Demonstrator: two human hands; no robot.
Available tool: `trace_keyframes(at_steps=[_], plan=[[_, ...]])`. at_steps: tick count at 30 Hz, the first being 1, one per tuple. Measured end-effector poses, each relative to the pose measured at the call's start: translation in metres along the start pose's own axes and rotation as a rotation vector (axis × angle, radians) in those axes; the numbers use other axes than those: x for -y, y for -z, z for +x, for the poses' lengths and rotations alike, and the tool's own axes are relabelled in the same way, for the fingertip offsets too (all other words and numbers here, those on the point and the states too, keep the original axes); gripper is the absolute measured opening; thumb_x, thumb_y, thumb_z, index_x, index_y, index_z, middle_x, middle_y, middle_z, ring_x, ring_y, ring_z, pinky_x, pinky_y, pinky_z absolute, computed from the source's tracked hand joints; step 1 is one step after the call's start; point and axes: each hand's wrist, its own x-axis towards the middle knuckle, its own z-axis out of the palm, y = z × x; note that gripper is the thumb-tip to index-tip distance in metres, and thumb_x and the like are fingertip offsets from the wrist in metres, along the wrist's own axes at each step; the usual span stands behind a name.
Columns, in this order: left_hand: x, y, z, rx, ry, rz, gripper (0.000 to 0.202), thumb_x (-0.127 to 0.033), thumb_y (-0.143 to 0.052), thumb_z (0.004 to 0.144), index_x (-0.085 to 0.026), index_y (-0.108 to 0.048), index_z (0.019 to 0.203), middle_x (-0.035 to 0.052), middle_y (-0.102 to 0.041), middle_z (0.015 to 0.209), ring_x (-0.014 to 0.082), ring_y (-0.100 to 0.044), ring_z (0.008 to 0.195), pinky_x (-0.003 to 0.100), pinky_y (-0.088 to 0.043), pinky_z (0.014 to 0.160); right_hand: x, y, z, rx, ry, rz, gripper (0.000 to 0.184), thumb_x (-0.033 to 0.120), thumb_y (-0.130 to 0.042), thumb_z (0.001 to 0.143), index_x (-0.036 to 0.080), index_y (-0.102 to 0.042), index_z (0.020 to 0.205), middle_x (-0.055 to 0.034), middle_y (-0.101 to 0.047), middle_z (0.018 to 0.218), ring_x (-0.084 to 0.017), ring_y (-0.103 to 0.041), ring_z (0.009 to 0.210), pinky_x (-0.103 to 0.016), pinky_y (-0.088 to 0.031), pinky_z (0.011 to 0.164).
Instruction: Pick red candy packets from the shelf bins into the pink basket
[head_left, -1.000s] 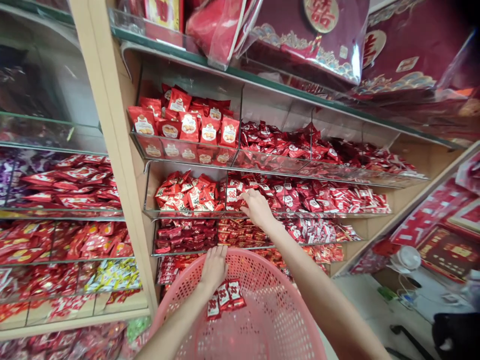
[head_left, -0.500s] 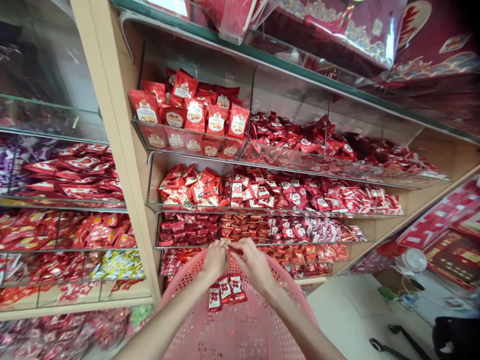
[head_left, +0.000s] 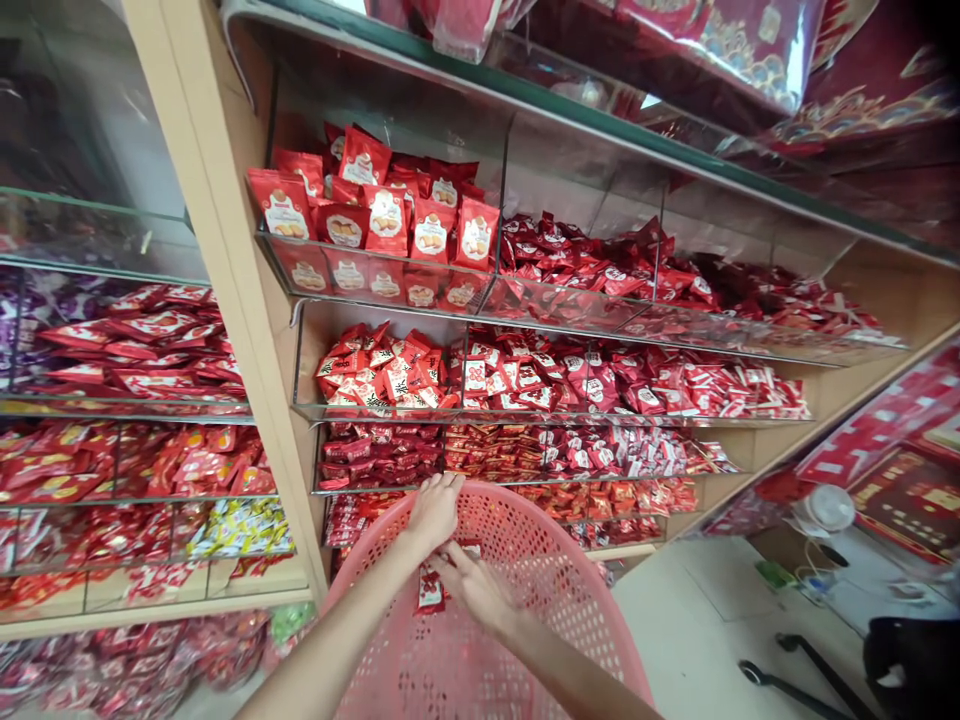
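Observation:
A round pink plastic basket [head_left: 540,655] with a perforated wall stands before me, below the shelves. At its far rim is my left hand [head_left: 433,515], its fingers curled over the edge and closed on it. Inside the basket, my right hand [head_left: 476,590] reaches left with its fingers stretched out over a few small red-and-white snack packets. One packet [head_left: 430,592] shows below the fingertips, and the corner of another shows above them. The right hand partly hides these packets. Whether its fingertips press on one is unclear.
Glass-fronted shelves hold red biscuit packets [head_left: 386,220], dark red packets [head_left: 570,260] and yellow packets [head_left: 240,528]. A wooden upright [head_left: 217,220] divides the shelving. Bagged sweets lie at lower left. Black chair legs [head_left: 780,680] stand on the floor at right.
My right hand has moved down from the far rim into the basket, over the packets. My left hand stays at the rim. The view has shifted slightly.

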Motion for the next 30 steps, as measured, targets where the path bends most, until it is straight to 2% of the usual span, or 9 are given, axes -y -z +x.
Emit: trace_keyframes(at_steps=[4, 8, 13, 18, 26, 30], plan=[[-0.002, 0.001, -0.001, -0.016, -0.004, 0.007, 0.05, -0.007, -0.036, 0.078, -0.015, -0.047, 0.126, 0.0089, -0.054, 0.12, 0.0216, -0.047, 0.105, 0.034, -0.035, 0.091, 0.002, -0.027, -0.003, -0.023, 0.174, -0.126, 0.041, 0.015, -0.046, 0.087, 0.027, -0.046, 0.126, -0.0019, -0.058, 0.112, -0.018, -0.055, 0.097, -0.029, -0.043, 0.086], [-0.004, 0.002, -0.002, -0.007, -0.007, -0.005, 0.048, -0.009, -0.036, 0.08, -0.016, -0.047, 0.126, 0.0097, -0.053, 0.121, 0.0214, -0.046, 0.106, 0.034, -0.034, 0.093, 0.004, -0.041, -0.01, -0.101, 0.14, -0.146, 0.041, 0.024, -0.053, 0.085, 0.023, -0.046, 0.126, -0.0041, -0.06, 0.109, -0.02, -0.051, 0.099, -0.037, -0.038, 0.091], [-0.005, 0.005, -0.004, -0.005, -0.004, -0.013, 0.047, -0.011, -0.038, 0.08, -0.016, -0.046, 0.126, 0.0101, -0.053, 0.121, 0.0218, -0.045, 0.108, 0.035, -0.033, 0.094, 0.01, -0.041, -0.013, -0.119, 0.113, -0.131, 0.05, 0.045, -0.056, 0.081, 0.021, -0.048, 0.124, -0.0068, -0.059, 0.107, -0.023, -0.05, 0.096, -0.04, -0.038, 0.085], [-0.005, 0.004, -0.004, -0.014, -0.011, 0.004, 0.045, -0.012, -0.039, 0.079, -0.015, -0.047, 0.124, 0.0097, -0.053, 0.12, 0.0219, -0.046, 0.106, 0.035, -0.035, 0.092, 0.013, -0.04, -0.012, -0.091, 0.095, -0.139, 0.049, 0.047, -0.057, 0.08, 0.022, -0.048, 0.122, -0.0056, -0.058, 0.103, -0.022, -0.05, 0.094, -0.038, -0.038, 0.083], [-0.004, 0.002, -0.003, -0.018, -0.009, 0.006, 0.042, -0.015, -0.039, 0.081, -0.017, -0.048, 0.122, 0.0085, -0.053, 0.118, 0.021, -0.046, 0.105, 0.034, -0.034, 0.093, 0.018, -0.038, -0.014, -0.086, -0.053, -0.023, 0.063, 0.06, -0.057, 0.073, 0.023, -0.045, 0.123, -0.0072, -0.056, 0.107, -0.025, -0.05, 0.097, -0.045, -0.037, 0.086], [-0.005, 0.003, -0.003, -0.014, -0.015, 0.003, 0.042, -0.015, -0.04, 0.081, -0.015, -0.047, 0.122, 0.0094, -0.053, 0.117, 0.0218, -0.046, 0.104, 0.035, -0.034, 0.092, 0.017, -0.039, -0.017, -0.11, -0.057, 0.055, 0.054, 0.056, -0.057, 0.075, 0.025, -0.049, 0.119, -0.0064, -0.056, 0.111, -0.025, -0.05, 0.1, -0.046, -0.033, 0.091]])
